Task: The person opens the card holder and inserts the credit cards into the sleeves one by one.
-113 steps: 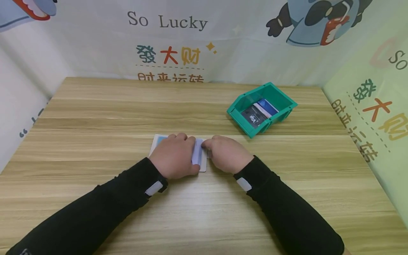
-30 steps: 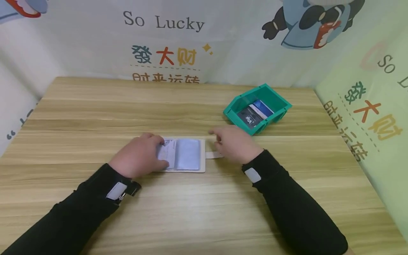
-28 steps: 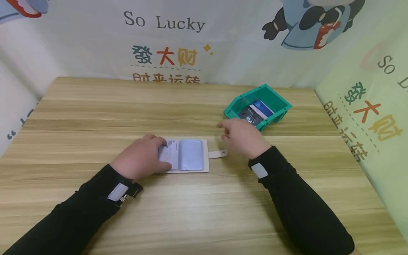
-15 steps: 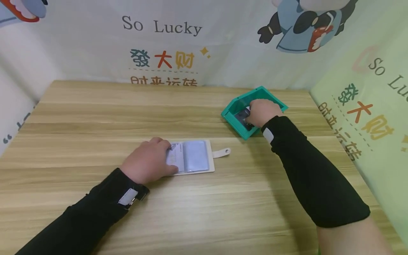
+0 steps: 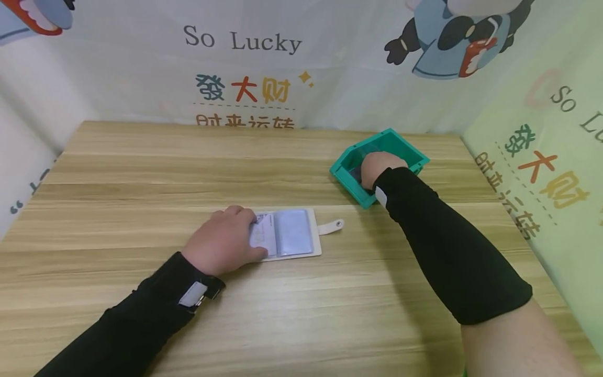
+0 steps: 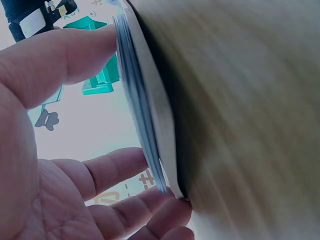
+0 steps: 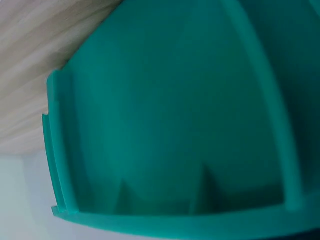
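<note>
A white card holder [image 5: 294, 233] lies open on the table, showing clear plastic sleeves and a printed card in its left sleeve. Its strap [image 5: 332, 226] with a snap button points right. My left hand [image 5: 223, 241] grips the holder's left part, thumb on the near edge and fingers on the far edge. The left wrist view shows the stacked sleeves [image 6: 137, 100] edge-on between thumb and fingers. My right hand [image 5: 379, 165] reaches into a green plastic bin [image 5: 347, 181], its fingers hidden behind the hand; a bit of dark card [image 5: 355, 174] shows beside it.
The bin stands at the back right of the wooden table [image 5: 141, 183]. Behind the table hangs a printed white cloth [image 5: 141, 63], and a similar one [image 5: 532, 178] borders the right side. In the right wrist view the bin's green wall [image 7: 165, 110] fills most of the picture.
My right hand has left the card holder and gone up and right into the bin. The left hand first slid left, uncovering the sleeves, then shifted slightly right with the holder.
</note>
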{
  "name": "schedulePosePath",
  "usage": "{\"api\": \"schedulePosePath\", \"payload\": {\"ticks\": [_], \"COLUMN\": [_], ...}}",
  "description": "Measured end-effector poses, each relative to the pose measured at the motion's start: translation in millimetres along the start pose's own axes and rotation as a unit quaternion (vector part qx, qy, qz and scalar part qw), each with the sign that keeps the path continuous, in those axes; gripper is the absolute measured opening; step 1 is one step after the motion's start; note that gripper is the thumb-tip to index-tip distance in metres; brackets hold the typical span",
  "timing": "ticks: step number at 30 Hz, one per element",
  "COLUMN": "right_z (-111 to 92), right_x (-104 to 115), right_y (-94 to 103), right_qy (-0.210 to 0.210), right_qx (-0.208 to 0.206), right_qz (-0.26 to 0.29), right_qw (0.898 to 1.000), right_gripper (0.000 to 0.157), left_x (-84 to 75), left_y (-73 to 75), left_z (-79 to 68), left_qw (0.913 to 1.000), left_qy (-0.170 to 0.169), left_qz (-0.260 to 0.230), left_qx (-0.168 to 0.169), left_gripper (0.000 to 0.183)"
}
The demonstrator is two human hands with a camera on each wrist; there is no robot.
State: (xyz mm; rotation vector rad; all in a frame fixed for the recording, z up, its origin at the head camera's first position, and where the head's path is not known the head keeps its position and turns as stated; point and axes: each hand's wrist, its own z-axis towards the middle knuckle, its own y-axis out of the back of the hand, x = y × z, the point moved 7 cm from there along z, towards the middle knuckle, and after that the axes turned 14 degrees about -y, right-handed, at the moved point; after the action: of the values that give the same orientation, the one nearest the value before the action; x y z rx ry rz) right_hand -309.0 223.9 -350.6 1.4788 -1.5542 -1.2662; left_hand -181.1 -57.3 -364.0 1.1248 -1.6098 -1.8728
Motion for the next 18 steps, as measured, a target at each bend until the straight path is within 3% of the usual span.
{"api": "schedulePosePath", "payload": {"ticks": [7, 18], "right_z": [-2.3, -6.2], "right_x": [0.7, -5.3], "right_y": [1.8, 9.5], "right_qy": [0.015, -0.012], "right_qx": [-0.01, -0.045], "right_qz": [0.01, 0.063], "right_qw": [1.0, 0.997], "right_gripper": [0.03, 0.022], "left_x": [-0.5, -1.8], "left_y": [0.0, -0.2], "left_z": [1.1, 1.0], "left_qw": [1.0, 1.0], "left_qy": [0.002, 0.001], "left_qz": [0.002, 0.002], "left_qx": [0.002, 0.005], "left_gripper": [0.067, 0.066]}}
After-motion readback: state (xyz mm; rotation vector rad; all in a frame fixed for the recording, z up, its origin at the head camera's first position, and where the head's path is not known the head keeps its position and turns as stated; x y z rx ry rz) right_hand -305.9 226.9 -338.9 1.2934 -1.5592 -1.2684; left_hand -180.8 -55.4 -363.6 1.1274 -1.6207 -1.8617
